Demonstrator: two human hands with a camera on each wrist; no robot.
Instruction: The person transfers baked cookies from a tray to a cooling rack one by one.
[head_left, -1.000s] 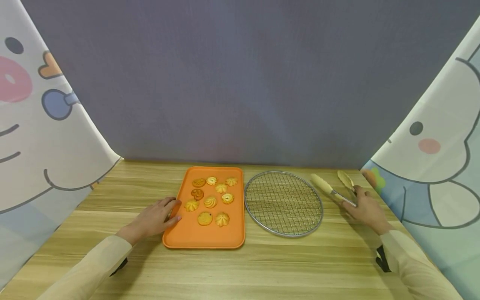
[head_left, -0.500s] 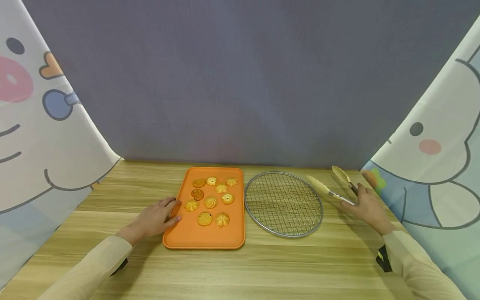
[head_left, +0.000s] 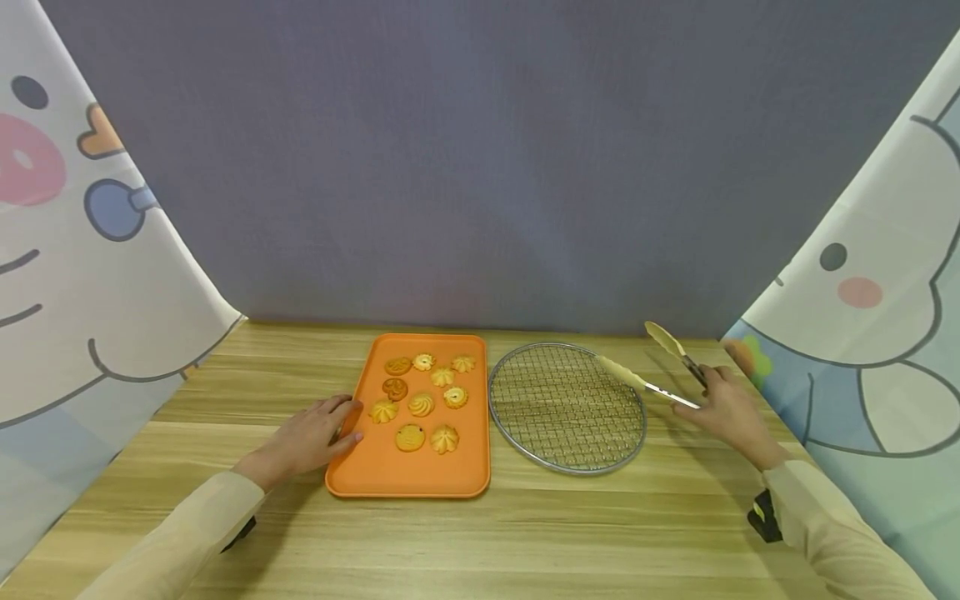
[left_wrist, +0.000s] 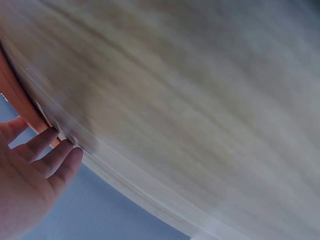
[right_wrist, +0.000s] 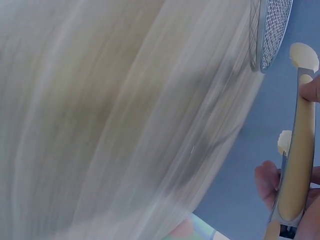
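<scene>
In the head view my left hand (head_left: 303, 439) is at the left edge of an orange tray (head_left: 408, 477), thumb over the rim and fingers along its outside. In the left wrist view the fingertips (left_wrist: 75, 154) hold that rim. Several cookies (head_left: 421, 405) of different shapes lie on the tray. My right hand (head_left: 731, 418) grips a pair of tongs (head_left: 622, 372) with cream tips and metal arms, raised above the table and spread wide, with nothing between the tips. The right wrist view shows thumb and fingers around the tongs' handle (right_wrist: 300, 155).
A round wire cooling rack (head_left: 566, 412) lies flat just right of the tray, and one tong tip hangs over its right edge. Under everything is a wood-grain table (head_left: 480, 550). A grey cloth wall (head_left: 480, 167) stands behind, with printed cartoon curtains at both sides.
My right hand has lifted the tongs and shifted them left, so one tip has come over the rack's edge. My left hand and the tray have stayed in place.
</scene>
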